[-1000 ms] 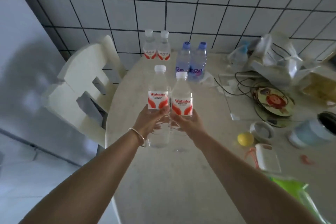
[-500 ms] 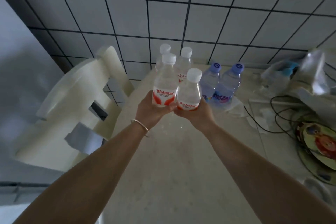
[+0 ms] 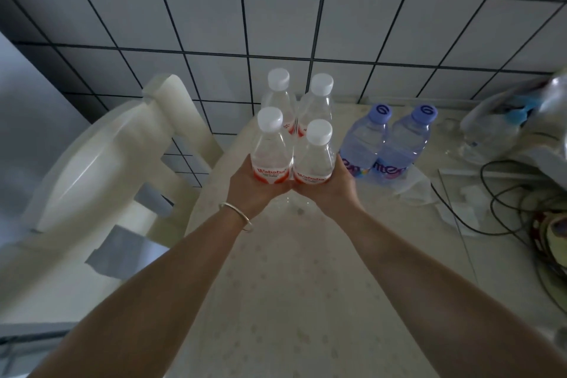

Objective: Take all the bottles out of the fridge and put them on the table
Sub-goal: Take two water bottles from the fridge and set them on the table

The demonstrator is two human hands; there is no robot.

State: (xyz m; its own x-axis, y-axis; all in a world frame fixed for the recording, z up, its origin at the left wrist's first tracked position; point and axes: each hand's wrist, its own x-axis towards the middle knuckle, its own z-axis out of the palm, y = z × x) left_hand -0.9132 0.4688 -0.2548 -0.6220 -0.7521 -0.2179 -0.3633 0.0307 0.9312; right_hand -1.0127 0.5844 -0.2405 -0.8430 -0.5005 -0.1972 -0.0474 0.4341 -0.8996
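Left hand [image 3: 254, 190] and right hand [image 3: 329, 190] each wrap their fingers round a white-capped bottle [image 3: 271, 150] – pressed side by side, low over the worktop [image 3: 300, 301]. Can't tell if they've touched down. Rear pair [image 3: 299, 98] sits tight behind, so nudging forward could topple those.

Four white-capped bottles [image 3: 271, 144], two purple-capped bottles [image 3: 365, 138], one chair [image 3: 101, 169].

Six upright bottles [image 3: 317, 159] — table's [image 3: 306, 301] back
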